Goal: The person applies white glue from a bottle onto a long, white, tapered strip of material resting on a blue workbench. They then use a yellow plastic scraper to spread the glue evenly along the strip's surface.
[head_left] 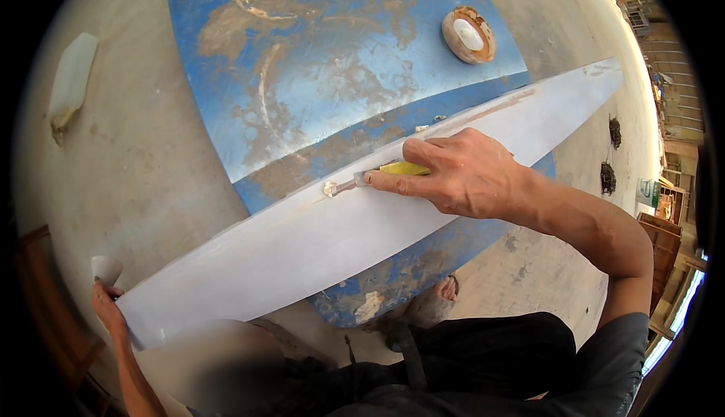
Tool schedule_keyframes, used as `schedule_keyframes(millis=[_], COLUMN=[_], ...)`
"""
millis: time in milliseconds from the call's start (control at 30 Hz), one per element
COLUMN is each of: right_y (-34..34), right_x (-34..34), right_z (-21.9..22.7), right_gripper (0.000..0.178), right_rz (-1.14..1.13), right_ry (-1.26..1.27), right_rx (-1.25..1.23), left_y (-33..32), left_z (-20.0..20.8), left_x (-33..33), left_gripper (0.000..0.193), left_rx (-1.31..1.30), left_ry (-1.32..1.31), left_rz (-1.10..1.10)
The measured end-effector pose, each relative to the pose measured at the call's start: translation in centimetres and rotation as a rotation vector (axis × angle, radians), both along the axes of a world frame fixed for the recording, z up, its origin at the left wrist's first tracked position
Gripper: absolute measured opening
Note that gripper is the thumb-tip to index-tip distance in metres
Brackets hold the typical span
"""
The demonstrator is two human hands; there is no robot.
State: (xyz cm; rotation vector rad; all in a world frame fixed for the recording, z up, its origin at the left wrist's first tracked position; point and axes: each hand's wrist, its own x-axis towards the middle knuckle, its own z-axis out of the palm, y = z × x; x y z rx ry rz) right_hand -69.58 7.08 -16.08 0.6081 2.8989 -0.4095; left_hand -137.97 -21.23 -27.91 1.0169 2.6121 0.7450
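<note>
A long white board (pixel 264 266) runs diagonally across the view, from low on the left to high on the right. In my right hand (pixel 472 175) is a yellow-handled putty knife (pixel 404 169), with the fingers closed round it and the index finger stretched toward its blade. The blade lies along the board's far edge, and a small pale lump (pixel 329 189) sits at its tip. My left hand (pixel 109 307) grips the board's left end; its fingers are partly hidden. Just above that hand is a white rounded object (pixel 106 268).
A stained blue sheet (pixel 332 62) lies under the board. On it stands a round brown-rimmed bowl (pixel 470 35) with white inside. A white block-like piece (pixel 73 77) lies at far left. Two dark clumps (pixel 608 178) and a small green-and-white tub (pixel 648 192) are at right.
</note>
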Motion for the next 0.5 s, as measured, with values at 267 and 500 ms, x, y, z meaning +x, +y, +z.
schedule_keyframes(millis=[267, 500], right_y=[-1.0, -1.2], right_x=[-2.4, -2.4], right_z=[-0.3, -0.9], right_gripper=[0.049, 0.051], right_rz=[0.008, 0.007], right_ry=[-0.002, 0.037], right_rx=[-0.011, -0.007], left_y=[0.5, 1.6], left_z=[0.2, 0.8], left_x=[0.2, 2.2], left_gripper=[0.057, 0.056], left_rx=[-0.038, -0.016], left_ry=[0.061, 0.012], left_rz=[-0.092, -0.024])
